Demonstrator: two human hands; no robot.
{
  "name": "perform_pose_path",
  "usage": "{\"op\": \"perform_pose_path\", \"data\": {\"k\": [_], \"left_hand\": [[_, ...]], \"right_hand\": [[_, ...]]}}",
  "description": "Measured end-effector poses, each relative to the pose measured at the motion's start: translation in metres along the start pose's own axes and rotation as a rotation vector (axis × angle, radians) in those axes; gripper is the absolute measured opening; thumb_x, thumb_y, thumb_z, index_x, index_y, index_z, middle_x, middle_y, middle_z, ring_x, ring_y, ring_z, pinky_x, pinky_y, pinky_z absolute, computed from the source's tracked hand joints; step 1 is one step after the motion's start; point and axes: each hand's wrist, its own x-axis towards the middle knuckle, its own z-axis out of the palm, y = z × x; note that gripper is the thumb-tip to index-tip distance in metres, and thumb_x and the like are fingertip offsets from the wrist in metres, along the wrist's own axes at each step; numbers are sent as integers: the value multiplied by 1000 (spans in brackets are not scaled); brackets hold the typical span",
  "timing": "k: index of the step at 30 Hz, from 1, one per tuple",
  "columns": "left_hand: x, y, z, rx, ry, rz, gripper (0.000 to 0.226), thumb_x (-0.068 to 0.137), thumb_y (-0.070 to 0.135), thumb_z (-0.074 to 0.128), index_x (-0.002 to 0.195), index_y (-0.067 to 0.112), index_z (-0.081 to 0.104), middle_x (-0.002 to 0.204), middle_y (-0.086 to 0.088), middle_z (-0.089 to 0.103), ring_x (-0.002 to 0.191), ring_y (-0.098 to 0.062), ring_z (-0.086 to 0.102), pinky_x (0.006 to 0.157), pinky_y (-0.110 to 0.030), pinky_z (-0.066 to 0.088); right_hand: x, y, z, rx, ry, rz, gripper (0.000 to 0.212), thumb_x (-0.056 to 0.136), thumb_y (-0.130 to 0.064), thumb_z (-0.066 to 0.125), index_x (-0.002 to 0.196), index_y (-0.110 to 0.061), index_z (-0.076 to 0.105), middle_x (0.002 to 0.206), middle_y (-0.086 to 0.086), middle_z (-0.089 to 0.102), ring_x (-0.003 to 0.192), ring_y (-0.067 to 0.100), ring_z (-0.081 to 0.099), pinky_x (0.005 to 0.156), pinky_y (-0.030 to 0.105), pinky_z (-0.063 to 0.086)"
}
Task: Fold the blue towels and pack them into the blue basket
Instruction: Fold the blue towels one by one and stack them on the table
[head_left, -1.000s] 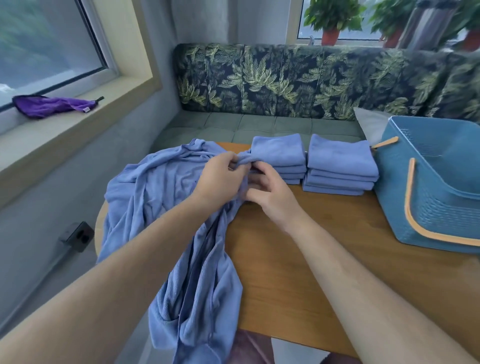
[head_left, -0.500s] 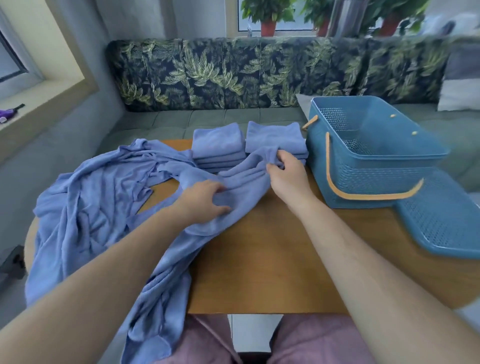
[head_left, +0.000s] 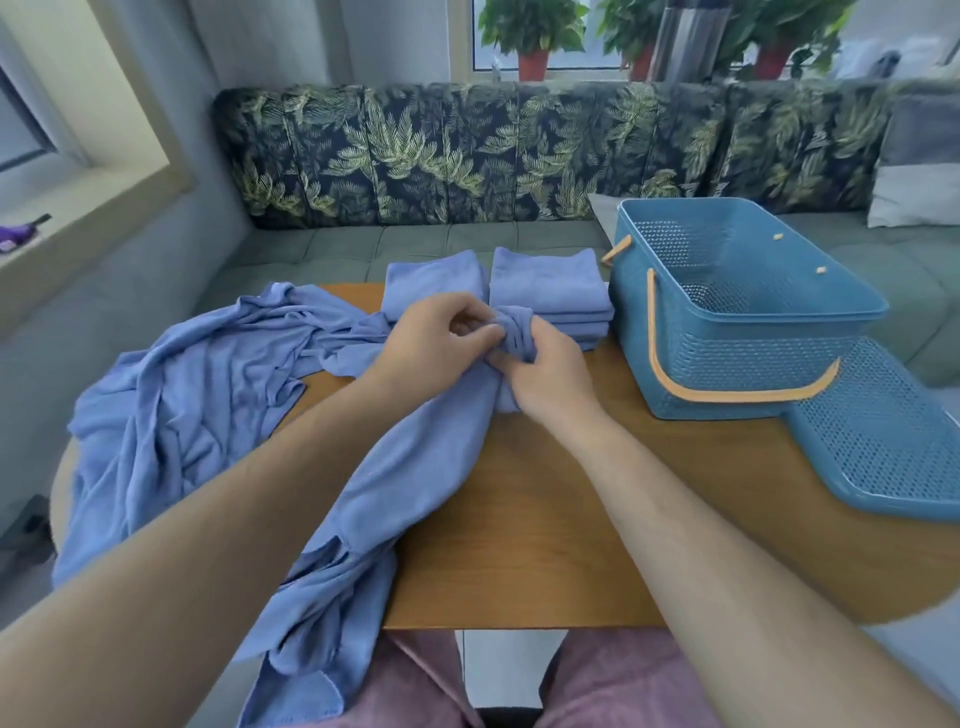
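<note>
An unfolded blue towel (head_left: 415, 467) runs from my hands down over the table's near edge. My left hand (head_left: 431, 343) and my right hand (head_left: 545, 379) both pinch its bunched top end (head_left: 517, 332) at the table's middle. Behind them stand two stacks of folded blue towels (head_left: 548, 280), the left stack (head_left: 434, 275) partly hidden by my left hand. The blue basket (head_left: 737, 332) with tan handles stands empty on the right of the table. More loose blue towels (head_left: 192, 395) lie heaped on the left.
The basket's perforated blue lid (head_left: 878, 447) lies flat at the table's right edge. The wooden table (head_left: 597, 519) has a leaf-print sofa (head_left: 467, 156) behind it. A window sill (head_left: 78, 208) at the left holds a purple cloth (head_left: 13, 236).
The view swung right, bringing the whole basket and lid into sight. My hands spread the towel apart half a second ago, then came back together on its bunched end in front of the stacks.
</note>
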Motion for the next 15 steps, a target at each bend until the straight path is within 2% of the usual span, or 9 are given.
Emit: {"op": "perform_pose_path", "data": {"k": [2, 4, 6, 8, 9, 11, 12, 13, 15], "left_hand": [[-1, -9, -8, -62, -14, -19, 17, 90, 26, 72, 105, 22, 67, 100, 11, 67, 86, 5, 59, 75, -6, 42], [0, -22, -10, 21, -111, -45, 43, 86, 42, 74, 123, 25, 61, 115, 12, 63, 101, -1, 58, 87, -13, 43], [4, -28, -2, 165, -157, -58, 42, 82, 54, 68, 110, 23, 65, 100, 8, 67, 92, -10, 61, 83, -24, 48], [12, -17, 10, 145, -94, -60, 31, 88, 43, 68, 77, 16, 55, 68, 5, 55, 65, -11, 49, 60, -19, 39], [16, -8, 14, 97, -48, -48, 32, 90, 33, 68, 69, 19, 49, 61, 7, 47, 57, -6, 42, 54, -19, 33], [24, 9, 23, -39, -6, -45, 28, 92, 23, 66, 68, 22, 52, 58, 9, 48, 52, -2, 41, 52, -20, 32], [25, 14, 25, -108, -33, -46, 20, 91, 22, 65, 73, 18, 58, 60, 4, 52, 54, -2, 42, 55, -27, 37], [25, 17, 28, -180, -100, -54, 15, 90, 24, 65, 79, 13, 63, 65, -5, 58, 60, -6, 46, 59, -34, 41], [18, 16, 33, -281, -249, -74, 20, 86, 30, 63, 90, 10, 66, 82, -17, 66, 75, -14, 55, 76, -46, 51]], "right_hand": [[10, -5, -14, -59, 41, -19, 22, 91, -25, 70, 83, -9, 57, 76, -5, 58, 73, 12, 53, 61, 24, 38], [16, -12, -31, -30, 81, -13, 26, 92, -25, 69, 84, -4, 57, 75, -2, 54, 69, 12, 47, 63, 29, 39], [19, -20, -47, -29, 94, -2, 25, 93, -25, 67, 84, -5, 55, 74, -2, 51, 67, 11, 44, 62, 26, 36], [18, -25, -60, -43, 45, -12, 17, 93, -20, 67, 89, -9, 55, 79, -1, 56, 72, 10, 48, 63, 26, 38], [14, -27, -65, -14, -18, -4, 18, 89, -16, 70, 98, -9, 56, 88, 2, 62, 79, 10, 53, 68, 25, 42], [7, -26, -71, 51, -156, 7, 47, 79, -12, 79, 117, -6, 53, 107, 4, 66, 89, 7, 58, 74, 19, 48], [5, -23, -72, 43, -174, -11, 55, 76, -14, 83, 120, -6, 50, 109, 3, 65, 92, 8, 59, 77, 18, 50], [4, -19, -72, 8, -140, -41, 57, 75, -18, 83, 120, -8, 50, 110, 2, 65, 95, 10, 62, 81, 24, 52], [8, -7, -71, -97, -17, -105, 38, 79, -22, 74, 110, -14, 53, 102, 2, 67, 94, 18, 65, 82, 40, 55]]}}
